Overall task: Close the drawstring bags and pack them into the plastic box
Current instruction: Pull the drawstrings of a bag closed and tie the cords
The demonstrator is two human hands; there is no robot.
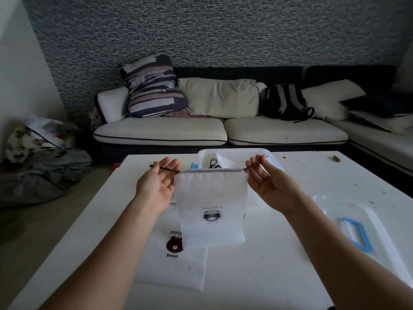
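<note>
A white drawstring bag [212,204] with a small dark bow-tie print hangs in the air above the table, its top edge stretched flat. My left hand [154,186] pinches the dark drawstring at the bag's left end, palm up. At the right end my right hand [263,177] pinches the other string between thumb and fingers. Under it, flat on the table, lies a second white bag [176,262] printed with a brown bear and "broun". The white plastic box [234,153] stands behind the hands, holding a bag with a dark cord.
The box's clear lid [357,229] with a blue handle lies on the white table [279,265] at the right. A small brown stick [336,158] lies at the far right corner. A sofa with cushions and a backpack stands beyond the table.
</note>
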